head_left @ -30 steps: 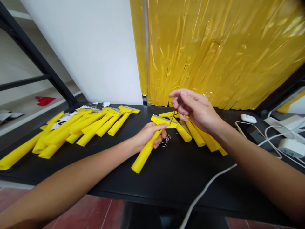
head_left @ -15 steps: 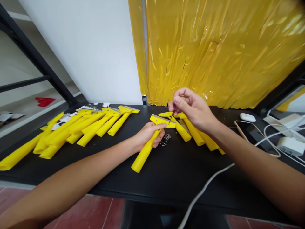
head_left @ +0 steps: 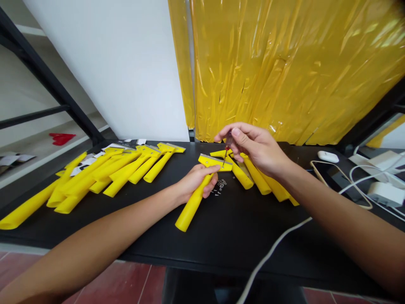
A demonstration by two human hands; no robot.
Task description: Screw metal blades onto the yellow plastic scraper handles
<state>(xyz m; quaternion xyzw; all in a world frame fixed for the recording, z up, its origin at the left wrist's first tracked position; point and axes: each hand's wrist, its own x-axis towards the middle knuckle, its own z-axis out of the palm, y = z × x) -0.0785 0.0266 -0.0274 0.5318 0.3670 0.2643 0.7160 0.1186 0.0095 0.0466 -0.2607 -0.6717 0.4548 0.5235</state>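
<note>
White case [head_left: 328, 157]: in the head view, three o'clock, looks closed, contents hidden.
Bench [head_left: 221, 240]: near edge crosses six o'clock, apart from the held scraper's handle end; scraper pile [head_left: 85, 175] at nine, other scrapers [head_left: 261, 179] at four.
Held scraper [head_left: 191, 209]: centre; long axis seven to one o'clock, blade edge towards twelve.
Left hand [head_left: 192, 179]: fingers clamped around its neck.
Right hand [head_left: 256, 147]: fingers clamped on screwdriver [head_left: 228, 140], tip at scraper's head.
Small screws [head_left: 221, 184]: five o'clock, near left fingers.
</note>
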